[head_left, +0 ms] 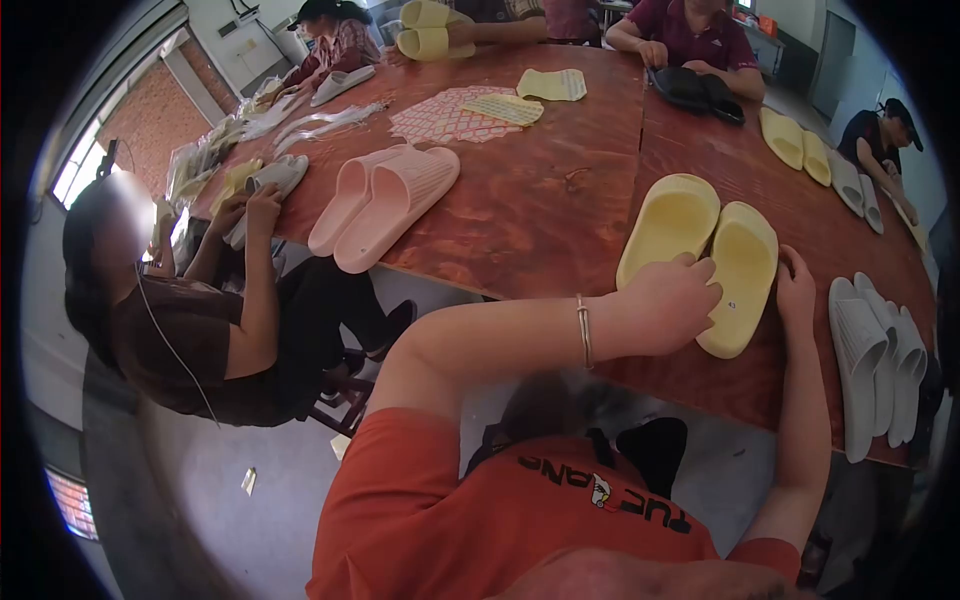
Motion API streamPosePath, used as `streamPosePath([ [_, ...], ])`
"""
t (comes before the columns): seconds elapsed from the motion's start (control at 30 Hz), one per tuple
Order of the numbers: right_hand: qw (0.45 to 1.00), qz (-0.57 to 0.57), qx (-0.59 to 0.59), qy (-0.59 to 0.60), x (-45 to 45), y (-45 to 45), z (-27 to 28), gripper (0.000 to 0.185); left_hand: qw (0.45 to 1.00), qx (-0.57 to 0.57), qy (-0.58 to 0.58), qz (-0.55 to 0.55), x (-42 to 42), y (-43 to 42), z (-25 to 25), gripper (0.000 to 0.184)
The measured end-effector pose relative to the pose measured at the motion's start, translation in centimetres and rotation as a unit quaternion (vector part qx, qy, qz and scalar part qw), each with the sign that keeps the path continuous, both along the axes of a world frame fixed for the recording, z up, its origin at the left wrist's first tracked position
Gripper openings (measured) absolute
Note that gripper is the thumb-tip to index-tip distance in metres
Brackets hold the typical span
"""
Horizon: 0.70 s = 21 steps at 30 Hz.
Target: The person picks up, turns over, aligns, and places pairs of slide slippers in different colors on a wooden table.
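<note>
A pair of yellow slippers lies on the table in front of me: the left slipper [672, 222] and the right slipper [745, 270], toes pointing away. My left hand [668, 305], with a bracelet at its wrist, is over the heel of the left slipper. Its fingers are curled, and whatever they may hold is hidden. Close to its fingertips, a small mark like a number [732, 305] shows on the right slipper's heel. My right hand [797, 290] lies along the outer edge of that slipper, fingers extended and partly hidden.
Pink slippers [385, 200] stand left on the red-brown table [520, 225]; grey slippers [870, 360] stand right. Patterned sheets [450, 113] lie farther back. A person [190, 310] handles a grey slipper at left; another [700, 50] holds black footwear across the table.
</note>
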State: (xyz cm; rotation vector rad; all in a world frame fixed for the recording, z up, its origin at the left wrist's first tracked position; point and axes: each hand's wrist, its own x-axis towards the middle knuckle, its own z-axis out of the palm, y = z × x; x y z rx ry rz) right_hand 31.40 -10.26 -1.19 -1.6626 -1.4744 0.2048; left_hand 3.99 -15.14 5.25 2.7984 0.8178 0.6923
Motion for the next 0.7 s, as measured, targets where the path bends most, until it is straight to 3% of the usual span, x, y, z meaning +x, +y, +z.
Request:
streamPosePath([
  [0.17,1.0,-0.011,-0.001,-0.011,0.1,0.0,0.1,0.031,0.997,-0.057,-0.036,0.045,-0.9,2.5,2.4,0.025],
  [0.23,0.995,-0.057,-0.038,-0.067,0.3,0.1,0.4,0.036,0.98,0.048,-0.137,0.138,-1.4,5.6,0.7,0.033],
  [0.37,0.989,-0.048,-0.117,-0.076,-0.9,-0.8,1.7,0.041,0.962,0.093,-0.098,0.236,-1.8,9.6,-4.0,0.043],
  [0.43,0.995,0.009,-0.092,-0.043,-1.5,-1.0,1.7,0.041,0.961,0.044,-0.123,0.243,-1.3,9.9,-5.4,0.052],
  [0.57,0.997,0.067,-0.041,0.028,-3.3,-1.7,1.7,0.043,0.963,-0.082,-0.131,0.22,-1.8,11.5,-5.3,0.047],
  [0.63,0.991,0.041,-0.014,-0.128,-4.0,-1.8,1.3,0.049,0.938,-0.147,-0.229,0.213,-2.3,11.9,-5.2,0.039],
  [0.7,0.99,0.042,-0.047,-0.128,-4.6,-2.0,1.5,0.052,0.929,-0.138,-0.267,0.218,-2.5,12.4,-5.7,0.034],
])
